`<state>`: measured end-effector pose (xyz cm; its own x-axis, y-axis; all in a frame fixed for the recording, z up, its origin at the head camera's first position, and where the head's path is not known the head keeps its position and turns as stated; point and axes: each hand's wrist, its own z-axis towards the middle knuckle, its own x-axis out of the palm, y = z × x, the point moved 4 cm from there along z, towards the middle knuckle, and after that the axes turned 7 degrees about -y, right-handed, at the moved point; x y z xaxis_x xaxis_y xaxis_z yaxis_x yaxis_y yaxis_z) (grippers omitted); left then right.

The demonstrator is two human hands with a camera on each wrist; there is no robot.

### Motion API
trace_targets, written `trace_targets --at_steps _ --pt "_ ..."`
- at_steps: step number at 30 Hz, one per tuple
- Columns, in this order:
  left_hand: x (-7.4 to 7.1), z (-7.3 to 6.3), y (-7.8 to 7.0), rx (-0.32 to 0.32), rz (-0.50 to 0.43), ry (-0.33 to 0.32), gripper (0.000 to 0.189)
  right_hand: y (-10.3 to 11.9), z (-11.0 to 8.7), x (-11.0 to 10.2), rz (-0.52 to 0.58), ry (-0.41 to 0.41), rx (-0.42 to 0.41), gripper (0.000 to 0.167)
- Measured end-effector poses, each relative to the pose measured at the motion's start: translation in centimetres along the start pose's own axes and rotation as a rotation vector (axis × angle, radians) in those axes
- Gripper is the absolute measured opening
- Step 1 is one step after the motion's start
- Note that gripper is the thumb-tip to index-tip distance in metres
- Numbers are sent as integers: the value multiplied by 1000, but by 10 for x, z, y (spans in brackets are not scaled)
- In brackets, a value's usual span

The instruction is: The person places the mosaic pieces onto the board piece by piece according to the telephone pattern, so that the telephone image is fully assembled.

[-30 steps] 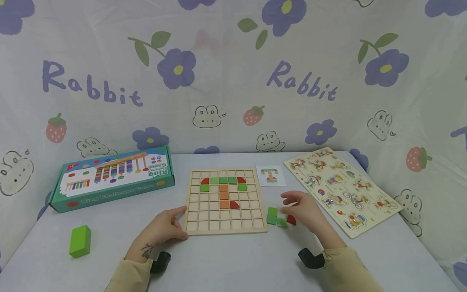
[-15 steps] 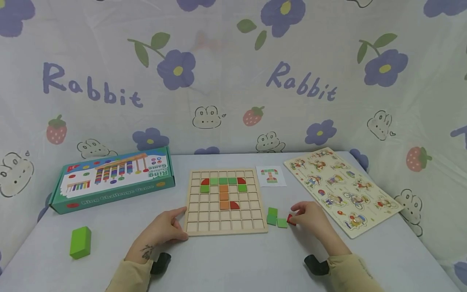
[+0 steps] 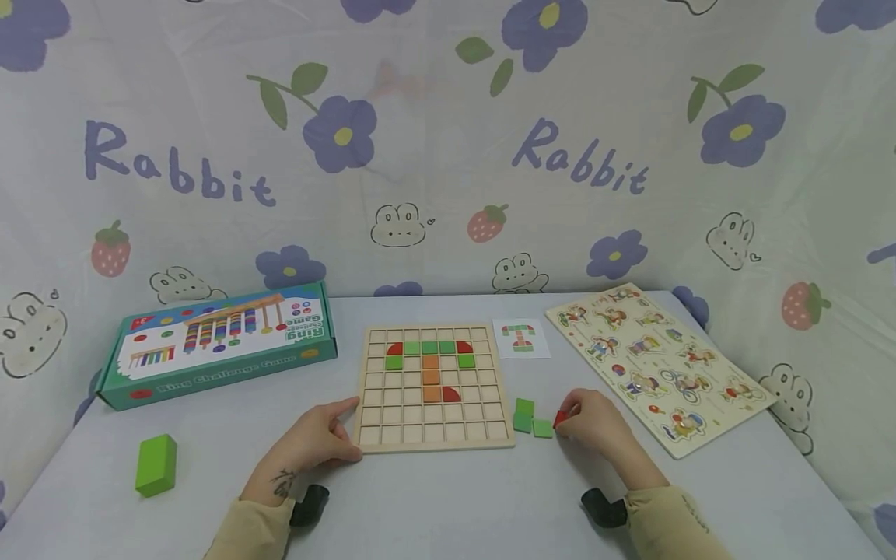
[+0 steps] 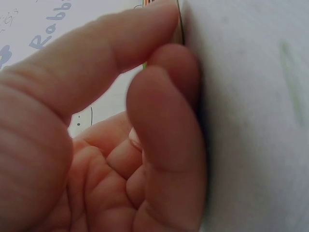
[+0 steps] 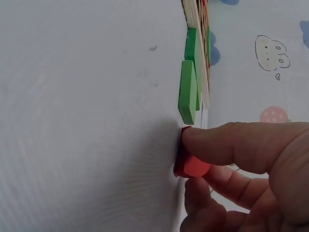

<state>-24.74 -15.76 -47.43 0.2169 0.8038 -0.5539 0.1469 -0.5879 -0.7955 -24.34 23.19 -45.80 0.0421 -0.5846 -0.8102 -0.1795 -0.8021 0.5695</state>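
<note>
My right hand (image 3: 593, 420) pinches a red quarter-round block (image 5: 197, 165) between thumb and fingertips, low at the white tabletop. Just left of it lie several green square blocks (image 3: 523, 421); in the right wrist view a green block (image 5: 187, 92) is close to the thumb. My left hand (image 3: 323, 432) rests at the left edge of a wooden grid board (image 3: 392, 414), index fingertip and thumb tip against the edge. Its other fingers curl loosely in the left wrist view. Set in the board are green squares (image 3: 428, 348), orange squares (image 3: 431, 378) and red quarter-rounds (image 3: 451, 395).
A small pattern card (image 3: 521, 339) lies right of the board. Beyond it is a wooden picture puzzle (image 3: 654, 365). At the back left stands a green game box (image 3: 224, 342), with a lime-green block (image 3: 156, 465) in front. A printed curtain (image 3: 448, 155) hangs behind.
My right hand has come down to the red quarter-round block beside the green ones and taken hold of it, tipping it up slightly. The left hand stays at the board's edge.
</note>
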Motion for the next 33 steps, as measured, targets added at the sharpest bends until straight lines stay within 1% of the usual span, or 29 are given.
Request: trace_targets --at_steps 4,7,9,12,16,18,20,23,27,33 --pt "1 1 2 -26 -5 0 84 2 2 0 -12 -1 3 14" --pt "2 1 3 -37 0 -3 84 9 8 -2 -3 -41 -23 13" --pt "2 1 3 -38 6 -5 84 19 12 -3 19 -87 -68 13" --pt "2 1 4 -37 13 -9 83 42 19 -2 79 -139 -155 14" --pt "2 0 3 -37 15 -9 83 79 22 8 155 -160 -281 19" --pt "2 0 3 -37 16 -9 83 99 23 16 167 -147 -341 22" --pt "2 0 3 -37 18 -9 82 116 23 25 156 -131 -385 24" --pt "2 0 2 -36 17 -9 82 137 24 41 108 -71 -444 25" --pt "2 0 2 -34 23 -6 82 158 26 60 27 13 -509 23" --pt "1 1 1 -37 33 -6 83 175 32 81 -50 91 -561 1"
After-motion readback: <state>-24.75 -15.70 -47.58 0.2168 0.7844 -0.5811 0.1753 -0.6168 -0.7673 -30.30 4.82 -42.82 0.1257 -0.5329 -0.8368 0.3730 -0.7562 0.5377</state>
